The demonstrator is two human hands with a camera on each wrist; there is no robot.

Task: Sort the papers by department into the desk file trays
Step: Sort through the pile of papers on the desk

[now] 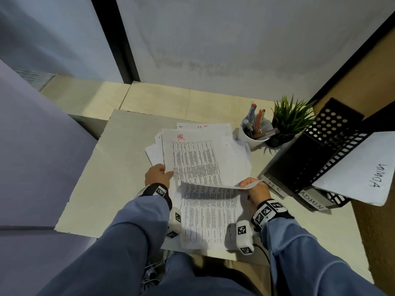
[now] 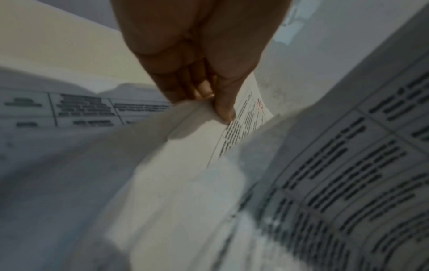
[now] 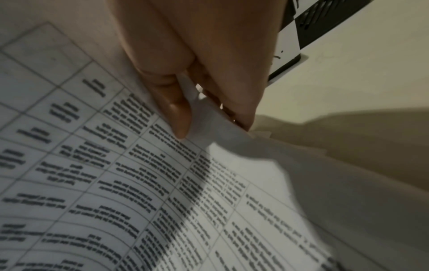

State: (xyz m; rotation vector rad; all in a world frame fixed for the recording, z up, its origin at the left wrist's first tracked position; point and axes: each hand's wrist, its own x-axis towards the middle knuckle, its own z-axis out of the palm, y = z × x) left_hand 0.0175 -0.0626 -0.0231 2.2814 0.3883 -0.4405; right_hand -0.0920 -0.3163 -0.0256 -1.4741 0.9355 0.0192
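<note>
A loose pile of printed papers lies on the desk; its top sheet carries a red "HR" mark. My left hand pinches that sheet's left edge, thumb on top. Closer to me, my right hand pinches the right corner of a second printed sheet, which curls up off the desk, thumb on its printed face. The black mesh file trays stand at the right, with labels "HR" and "ADMIN". A sheet marked "ADMIN" lies in the upper tray.
A white cup of pens and a small potted plant stand behind the pile, left of the trays. The desk ends at the left and at the front near my knees. A grey wall rises behind.
</note>
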